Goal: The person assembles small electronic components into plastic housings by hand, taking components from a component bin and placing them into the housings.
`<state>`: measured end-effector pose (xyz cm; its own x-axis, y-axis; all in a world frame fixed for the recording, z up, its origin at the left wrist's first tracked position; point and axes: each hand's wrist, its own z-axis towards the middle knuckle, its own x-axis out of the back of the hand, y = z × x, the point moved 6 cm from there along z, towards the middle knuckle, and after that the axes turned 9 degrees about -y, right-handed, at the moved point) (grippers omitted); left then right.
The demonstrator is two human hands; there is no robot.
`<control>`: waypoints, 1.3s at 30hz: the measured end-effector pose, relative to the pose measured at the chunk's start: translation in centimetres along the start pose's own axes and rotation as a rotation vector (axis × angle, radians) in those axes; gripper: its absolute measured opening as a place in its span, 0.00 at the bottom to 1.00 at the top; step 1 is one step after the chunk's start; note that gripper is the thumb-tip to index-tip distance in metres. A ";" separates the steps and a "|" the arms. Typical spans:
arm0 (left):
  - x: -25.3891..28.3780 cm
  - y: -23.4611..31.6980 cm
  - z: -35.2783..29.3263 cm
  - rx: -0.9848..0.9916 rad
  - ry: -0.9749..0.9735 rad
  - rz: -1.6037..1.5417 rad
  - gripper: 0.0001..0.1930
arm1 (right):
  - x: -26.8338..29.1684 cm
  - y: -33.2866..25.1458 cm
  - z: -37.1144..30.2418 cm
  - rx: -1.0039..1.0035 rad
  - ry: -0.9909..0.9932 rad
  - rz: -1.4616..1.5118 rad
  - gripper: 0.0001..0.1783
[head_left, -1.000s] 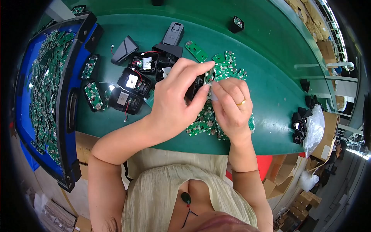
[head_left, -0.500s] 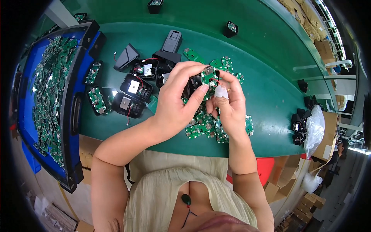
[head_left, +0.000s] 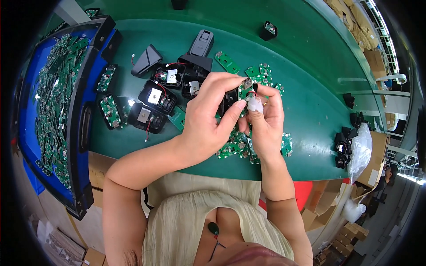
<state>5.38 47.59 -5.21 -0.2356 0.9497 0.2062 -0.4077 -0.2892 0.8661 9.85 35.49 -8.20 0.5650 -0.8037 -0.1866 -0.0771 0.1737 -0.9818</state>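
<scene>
We see a long, smooth, green counter (head_left: 319,137) under everything, and on its left a big blue and black plastic bin (head_left: 84,133) full of thin green boards. Next to the bin, a few open black plastic shells (head_left: 145,116) lie in a bunch with their wires out. Over the middle of the counter we find the left hand (head_left: 202,116), bent around a small, hollow, black plastic shell (head_left: 227,101), with the thumb and fingertips gripping it near its edge. The right hand (head_left: 265,128) is curled close at the right side of that shell, but we cannot tell if it is pinching anything. The little green circuit board (head_left: 242,91) is up between the two hands, at the right side of the held shell. We think the shell is light, hard and a bit slick, so we would hold it by its outside walls. The board looks light and stiff too, but its tiny parts could break, so we would take it by its edges. The thin red wire (head_left: 253,93) by the board looks soft and bendy, and we would not tug it. Smallest, we see a white cover (head_left: 255,104) on the right thumb.
</scene>
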 end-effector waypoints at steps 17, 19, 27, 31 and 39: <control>-1.0 -1.6 0.5 0.107 -0.247 -0.077 0.25 | 1.9 -1.9 0.4 -0.033 0.112 -0.044 0.17; -0.8 -2.5 0.3 0.296 -0.339 -0.077 0.23 | 2.2 -2.6 0.1 0.031 0.143 -0.137 0.17; -1.7 -4.6 -0.7 0.848 -0.126 -0.956 0.20 | -0.4 -1.0 -0.7 -0.080 -0.064 0.210 0.13; -1.9 -4.2 -0.6 0.808 -0.158 -1.019 0.22 | -1.1 -1.6 -1.3 0.014 0.005 -0.073 0.16; -1.2 -3.9 -0.5 0.699 -0.054 -0.890 0.13 | -1.8 -4.7 -1.7 0.791 0.029 -1.191 0.19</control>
<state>6.80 47.48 -9.05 -0.0626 0.7934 -0.6054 0.1745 0.6060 0.7761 7.77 35.16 -3.32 -0.0512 -0.7024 0.7099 0.8984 -0.3428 -0.2744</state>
